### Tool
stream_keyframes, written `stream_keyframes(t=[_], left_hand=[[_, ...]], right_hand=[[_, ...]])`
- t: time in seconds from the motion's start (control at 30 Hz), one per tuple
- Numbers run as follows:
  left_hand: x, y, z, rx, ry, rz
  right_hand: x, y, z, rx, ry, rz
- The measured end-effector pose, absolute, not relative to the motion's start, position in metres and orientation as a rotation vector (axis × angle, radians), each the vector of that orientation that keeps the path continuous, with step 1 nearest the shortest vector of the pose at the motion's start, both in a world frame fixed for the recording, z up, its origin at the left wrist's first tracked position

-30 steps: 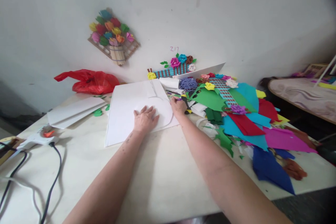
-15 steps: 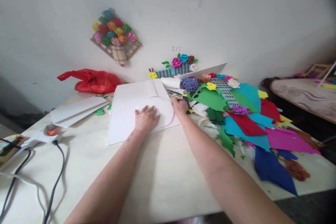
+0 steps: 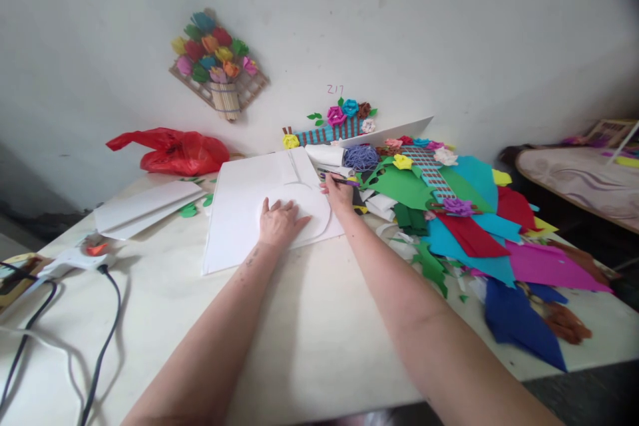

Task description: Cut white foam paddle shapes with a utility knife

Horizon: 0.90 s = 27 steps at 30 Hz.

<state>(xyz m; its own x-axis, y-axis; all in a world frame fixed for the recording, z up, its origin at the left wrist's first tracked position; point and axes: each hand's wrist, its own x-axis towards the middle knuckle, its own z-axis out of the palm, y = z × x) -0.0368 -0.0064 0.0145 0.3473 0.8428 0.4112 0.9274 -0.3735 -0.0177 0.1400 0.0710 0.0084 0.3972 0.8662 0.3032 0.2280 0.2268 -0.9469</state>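
A large white board point(image 3: 229, 219) lies on the table in front of me, with curved lines showing on its upper part. On top of it is a rounded white cutout point(image 3: 315, 210). My left hand point(image 3: 279, 223) rests on the cutout, palm down with fingers spread. At the cutout's upper right edge, my right hand point(image 3: 340, 196) grips a dark pen point(image 3: 348, 182) with a purple end. The pen lies nearly level, its purple end pointing right. Whether its tip touches the board is not clear.
Coloured felt-like sheets point(image 3: 549, 266) and a flower-decorated lattice point(image 3: 429, 173) cover the table's right side. Blue yarn point(image 3: 361, 158) sits behind my right hand. To the left are a red plastic bag point(image 3: 184, 153), folded white sheets point(image 3: 147, 206) and a power strip point(image 3: 74, 259) with cords.
My right hand has shifted slightly up along the cutout's edge, and the pen has swung so more of it shows. The left hand stays on the cutout, its thumb stretched further right.
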Motion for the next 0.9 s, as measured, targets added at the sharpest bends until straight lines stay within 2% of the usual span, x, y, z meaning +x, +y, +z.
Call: stream_keyframes(t=[0.4, 0.73, 0.9], left_hand=[[-0.037, -0.002, 0.006, -2.349, -1.566, -0.569], [-0.03, 0.001, 0.028, -2.508, -1.618, -0.281], [-0.01, 0.003, 0.037, -2.427, -1.706, -0.249]], right_hand=[[0.12, 0.061, 0.005, -1.195, -0.994, 0.871], [0.119, 0.065, -0.002, -1.398, -1.127, 0.755], [0.121, 0.063, 0.001, -1.434, -1.18, 0.728]])
